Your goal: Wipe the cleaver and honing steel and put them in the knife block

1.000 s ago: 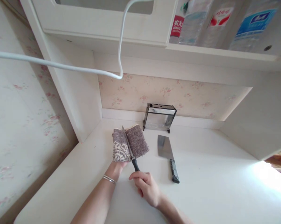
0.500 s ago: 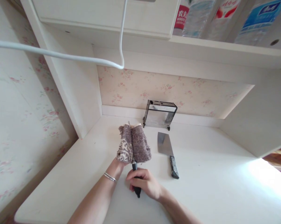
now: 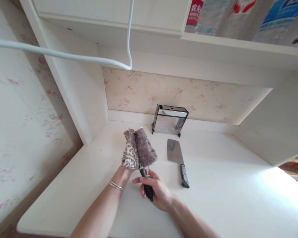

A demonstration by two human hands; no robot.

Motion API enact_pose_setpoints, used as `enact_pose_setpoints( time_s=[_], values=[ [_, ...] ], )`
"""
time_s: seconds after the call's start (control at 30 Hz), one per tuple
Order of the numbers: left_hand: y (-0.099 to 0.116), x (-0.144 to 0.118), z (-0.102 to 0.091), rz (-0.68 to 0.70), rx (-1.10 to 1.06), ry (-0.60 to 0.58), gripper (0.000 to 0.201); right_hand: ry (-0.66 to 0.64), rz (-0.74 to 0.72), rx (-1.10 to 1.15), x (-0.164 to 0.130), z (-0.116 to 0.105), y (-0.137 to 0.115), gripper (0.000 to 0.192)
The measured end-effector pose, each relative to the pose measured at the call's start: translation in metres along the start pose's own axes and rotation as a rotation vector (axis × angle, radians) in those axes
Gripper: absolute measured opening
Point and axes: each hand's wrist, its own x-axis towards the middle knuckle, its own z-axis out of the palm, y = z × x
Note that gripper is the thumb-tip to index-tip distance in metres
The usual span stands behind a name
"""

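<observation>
Head view, only one. Left hand (image 3: 132, 155) is hidden inside a grey-brown cloth (image 3: 141, 150) folded around it; fingers not visible, so cannot tell how they sit, only that the cloth is wrapped closed over a blade. Silver bracelet (image 3: 115, 186) on the left wrist. Right hand (image 3: 156, 190) is curled tight around the black handle of a knife (image 3: 146, 183), thumb and fingers wrapped on it, handle end poking out below the palm. Knife blade is fully covered by the cloth; only a short bit of the neck shows between cloth and right hand. Both are held just above the white desk (image 3: 213, 198), near its middle front; contact with the desk is hard to judge.

Cleaver (image 3: 177, 158) lies flat on the desk just right of the cloth, blade toward the wall, dark handle toward the person, apart from both hands. Metal knife rack (image 3: 170, 119) stands at the back against the floral wall; its slots are too small to make out. White cable (image 3: 89, 59) loops across the top left, both ends cut off. Bottles (image 3: 213, 13) on the upper shelf are cut by the frame edge, labels partly readable only. Bright glare at right washes out the desk edge.
</observation>
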Motion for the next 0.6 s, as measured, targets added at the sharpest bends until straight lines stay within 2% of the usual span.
enact_pose_setpoints(
  time_s=[0.1,0.2,0.3,0.4,0.5,0.6],
  values=[
    [0.001,0.009,0.004,-0.050,0.173,-0.093,0.038,-0.004,0.089,-0.078,0.002,0.000,0.002,0.027],
    [-0.001,0.020,0.010,-0.058,0.175,-0.148,0.039,-0.049,0.146,-0.134,0.002,-0.001,0.003,0.032],
    [-0.004,0.027,0.012,-0.077,-0.145,-0.242,0.048,-0.072,0.157,-0.174,0.001,-0.002,0.004,0.035],
    [-0.006,0.028,0.011,-0.172,-0.514,-0.322,0.044,-0.075,0.170,-0.194,0.000,-0.002,0.005,0.037],
    [-0.005,0.026,0.010,-0.242,-0.613,-0.321,0.035,-0.073,0.163,-0.193,-0.001,0.000,0.003,0.037],
    [-0.002,0.024,0.011,-0.245,-0.639,-0.319,0.034,-0.094,0.172,-0.184,-0.002,0.003,0.002,0.039]
  ],
)
